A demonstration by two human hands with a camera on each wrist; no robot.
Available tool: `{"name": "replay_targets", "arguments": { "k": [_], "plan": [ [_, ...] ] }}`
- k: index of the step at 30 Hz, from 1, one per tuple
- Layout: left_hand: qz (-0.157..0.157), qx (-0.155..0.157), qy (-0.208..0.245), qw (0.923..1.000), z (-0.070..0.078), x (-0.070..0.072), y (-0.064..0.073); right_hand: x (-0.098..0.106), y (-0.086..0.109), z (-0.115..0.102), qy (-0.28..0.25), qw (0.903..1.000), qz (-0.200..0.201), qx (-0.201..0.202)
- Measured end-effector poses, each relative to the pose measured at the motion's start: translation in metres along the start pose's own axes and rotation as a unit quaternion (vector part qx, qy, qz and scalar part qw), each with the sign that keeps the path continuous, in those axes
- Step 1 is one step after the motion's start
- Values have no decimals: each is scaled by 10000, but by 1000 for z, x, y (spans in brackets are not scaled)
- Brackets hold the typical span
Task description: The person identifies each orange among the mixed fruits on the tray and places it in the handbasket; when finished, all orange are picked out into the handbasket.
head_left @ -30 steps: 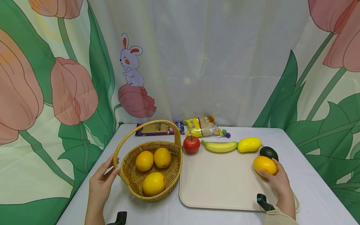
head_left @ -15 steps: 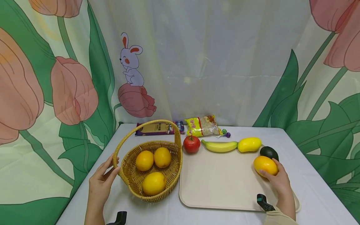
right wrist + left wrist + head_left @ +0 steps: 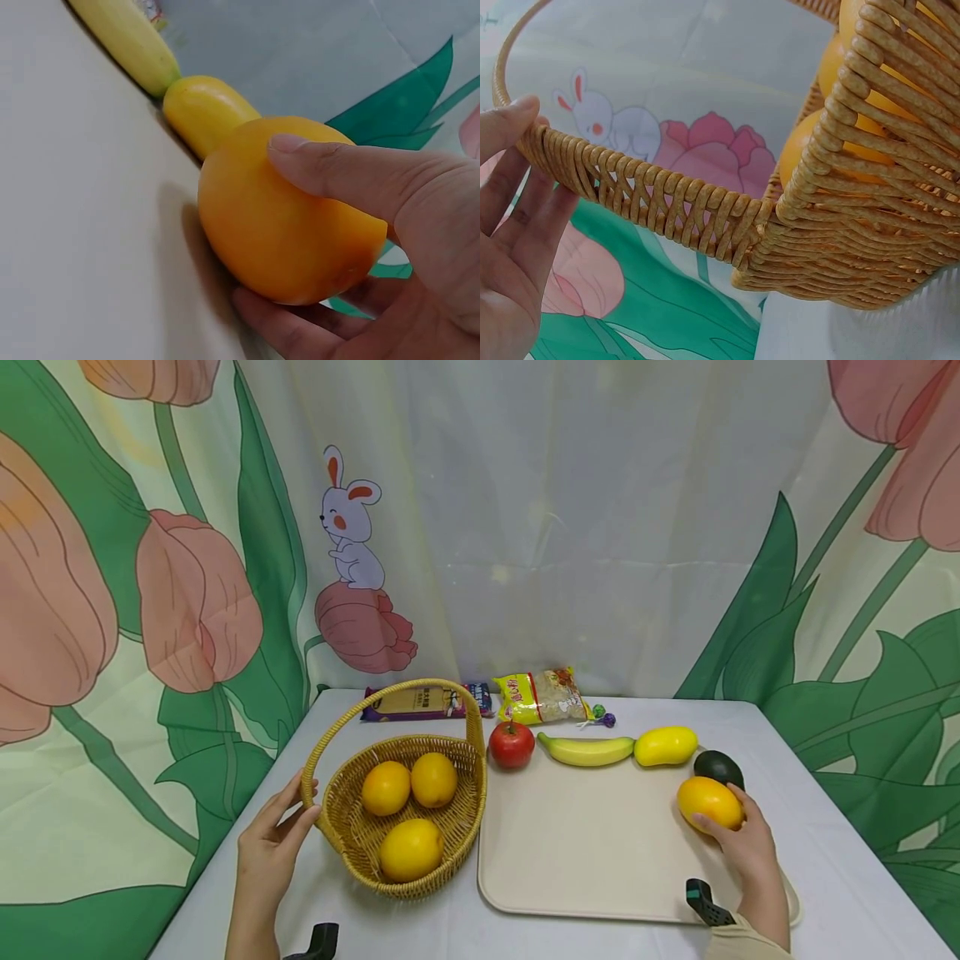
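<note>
My left hand (image 3: 272, 843) pinches the side of the tall handle (image 3: 660, 195) of a wicker basket (image 3: 468, 847), thumb on one side and fingers on the other. Inside the basket lie two oranges (image 3: 386, 789) and a larger oval yellow-orange fruit (image 3: 412, 851). On the right, my right hand (image 3: 742, 843) grips a smooth oval orange-yellow fruit (image 3: 277, 217) over the right part of a beige tray (image 3: 585, 860). Its thumb lies across the fruit's surface, with fingers round the underside. A dark green avocado (image 3: 717, 767) sits just behind this fruit, partly hidden.
Along the tray's back edge lie a red tomato (image 3: 512, 745), a banana (image 3: 587, 750) and a yellow mango-like fruit (image 3: 666, 746). Farther back are a purple packet (image 3: 420, 703), a yellow snack bag (image 3: 542, 697) and two lollipops (image 3: 603, 717). A printed curtain (image 3: 585, 527) hangs behind the table.
</note>
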State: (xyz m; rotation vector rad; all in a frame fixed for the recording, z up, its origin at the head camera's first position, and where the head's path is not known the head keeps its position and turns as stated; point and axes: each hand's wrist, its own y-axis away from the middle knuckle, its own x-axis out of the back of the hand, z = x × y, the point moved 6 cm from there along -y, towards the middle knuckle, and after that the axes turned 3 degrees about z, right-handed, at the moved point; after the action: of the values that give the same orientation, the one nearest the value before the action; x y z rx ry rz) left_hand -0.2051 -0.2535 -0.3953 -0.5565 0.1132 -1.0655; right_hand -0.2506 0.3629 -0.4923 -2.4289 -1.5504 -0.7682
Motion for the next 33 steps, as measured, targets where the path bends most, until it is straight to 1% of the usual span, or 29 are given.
{"name": "replay_targets", "arguments": {
  "k": [7,11,14,18,21,24,26,31,33],
  "plan": [
    [-3,-147,42,9999,1,0,0,1,3,-7,-142,9998,-1,146],
    [2,-196,60,9998,1,0,0,3,8,-18,-222,9989,5,402],
    [2,-138,35,9999,1,0,0,4,13,-27,-378,9968,-3,700],
    [0,-1,-12,10000,0,0,0,3,18,-38,-669,9932,-33,954],
    [1,42,-33,10000,0,0,1,3,21,-47,-745,9900,-35,1198],
    [-2,38,-33,10000,0,1,1,3,25,-57,-861,9840,-64,1556],
    [-5,31,-39,10000,0,0,1,3,28,-63,-1122,9781,-160,1746],
    [-22,50,-26,10000,1,0,0,2,34,-76,-1788,9627,-445,1979],
    [-34,67,-6,10000,0,0,0,2,36,-80,-1826,9608,-482,2030]
  ]
}}
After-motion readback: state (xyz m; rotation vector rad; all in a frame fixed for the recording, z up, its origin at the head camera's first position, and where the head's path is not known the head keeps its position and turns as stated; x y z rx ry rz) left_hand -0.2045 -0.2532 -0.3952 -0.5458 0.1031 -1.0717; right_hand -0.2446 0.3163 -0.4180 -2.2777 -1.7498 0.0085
